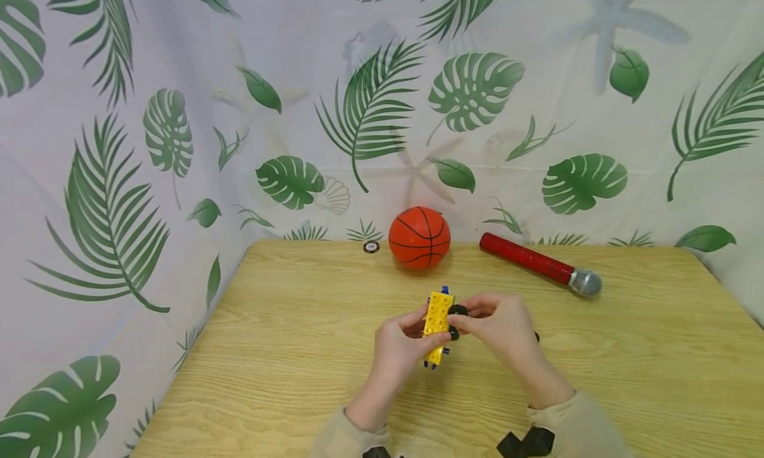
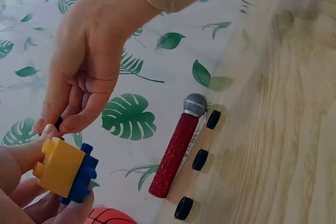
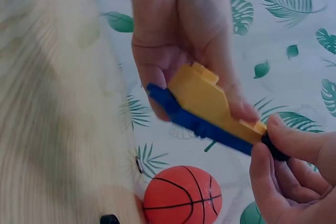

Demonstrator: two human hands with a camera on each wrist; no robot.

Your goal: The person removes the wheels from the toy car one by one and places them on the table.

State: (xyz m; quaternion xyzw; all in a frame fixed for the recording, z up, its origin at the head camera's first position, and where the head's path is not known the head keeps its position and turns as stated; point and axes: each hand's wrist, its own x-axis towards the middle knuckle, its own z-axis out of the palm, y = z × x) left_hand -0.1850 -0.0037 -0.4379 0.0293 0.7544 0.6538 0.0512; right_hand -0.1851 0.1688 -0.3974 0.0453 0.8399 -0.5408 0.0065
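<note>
My left hand point(image 1: 398, 344) grips a toy car body, a yellow studded block point(image 1: 438, 322) on a blue base point(image 3: 205, 129), above the table. Thumb and fingers hold it from both sides. At the car's right side, my right hand point(image 1: 504, 322) pinches a small black wheel point(image 3: 275, 148) between thumb and fingers, right up against the end of the blue base. In the head view two dark round shapes show by those fingertips. The left wrist view mostly hides the wheel behind the right fingers.
Several black wheels point(image 2: 200, 159) stand on the wooden table point(image 1: 298, 292) to the right. Behind the hands sit an orange basketball point(image 1: 420, 238), a red glittery microphone point(image 1: 531, 259) and a small round chip point(image 1: 371, 247). A leaf-print cloth point(image 1: 388, 140) hangs behind the table.
</note>
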